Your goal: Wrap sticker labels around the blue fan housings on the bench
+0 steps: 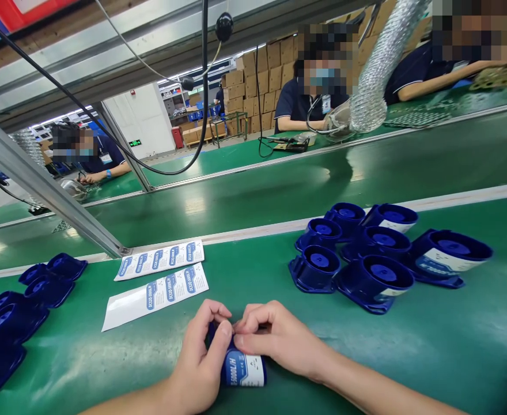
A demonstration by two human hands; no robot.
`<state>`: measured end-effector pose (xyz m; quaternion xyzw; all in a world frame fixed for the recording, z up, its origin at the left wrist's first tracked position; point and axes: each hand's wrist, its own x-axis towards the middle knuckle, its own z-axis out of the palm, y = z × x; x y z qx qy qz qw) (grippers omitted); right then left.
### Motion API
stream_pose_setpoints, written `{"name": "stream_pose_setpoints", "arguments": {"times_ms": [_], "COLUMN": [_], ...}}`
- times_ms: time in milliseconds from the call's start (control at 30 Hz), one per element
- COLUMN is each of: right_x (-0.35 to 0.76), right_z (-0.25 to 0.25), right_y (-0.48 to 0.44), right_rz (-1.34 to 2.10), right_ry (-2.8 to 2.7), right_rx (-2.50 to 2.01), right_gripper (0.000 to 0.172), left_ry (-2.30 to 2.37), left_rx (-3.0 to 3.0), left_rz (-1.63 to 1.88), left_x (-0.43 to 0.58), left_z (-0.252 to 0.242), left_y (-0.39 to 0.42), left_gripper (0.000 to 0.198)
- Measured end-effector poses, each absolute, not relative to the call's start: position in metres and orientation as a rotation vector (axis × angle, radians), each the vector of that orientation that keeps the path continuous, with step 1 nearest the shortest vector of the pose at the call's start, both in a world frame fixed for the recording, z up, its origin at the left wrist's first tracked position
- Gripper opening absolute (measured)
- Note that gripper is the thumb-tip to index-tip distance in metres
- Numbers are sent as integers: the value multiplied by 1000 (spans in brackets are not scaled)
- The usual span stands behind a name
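Near the bottom centre, a dark blue round housing (231,377) lies on the green work surface with a blue and white label (247,369) on its side. My left hand (204,357) is wrapped round its left side, thumb on top. The fingers of my right hand (279,340) are pinched together at the housing's upper edge, close to my left thumb; whatever lies between those fingertips is too small to make out. Beyond my hands lie two label sheets (128,308) (161,259); the nearer one has a bare white part at its left.
Several blue housings with labels (383,276) stand at the right, and several more (48,288) at the left. A metal post (63,190) rises at the left. Across the green belt (236,199) sit people at work. A black cable (204,86) hangs overhead.
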<state>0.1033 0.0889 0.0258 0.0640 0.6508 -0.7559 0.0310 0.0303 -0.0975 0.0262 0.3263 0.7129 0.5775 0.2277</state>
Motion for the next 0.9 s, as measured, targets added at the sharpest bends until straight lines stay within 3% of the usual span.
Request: {"name": "stream_pose_setpoints", "arguments": {"times_ms": [167,267,300,367,500,733,900], "right_x": [115,122,123,123,119,112,107], "right_z": [22,7,3,-2,9,30,28], "right_y": [81,71,67,62,59,63,67], "right_rz": [-1970,-1465,-1323,-1229,-1611,-1980,-2270], "right_ry": [2709,3097,3180,3246,3011,2486,2172], "right_rx": [-196,-592,-638,-577,-339,-20,-24], "right_gripper": [21,64,64,49,34,42,16], "left_ry": [1869,1857,1865,1876,1869,1870,1856], "left_rx": [778,797,814,842,889,891,1082], "left_rz": [1697,1711,1703,1688,1659,1637,1596], "left_x": [28,29,30,30,30,30,35], "left_z": [22,19,18,17,15,11,15], "left_y": [-94,-95,-96,-98,-99,-101,-101], "left_gripper": [31,31,32,33,35,36,37]}}
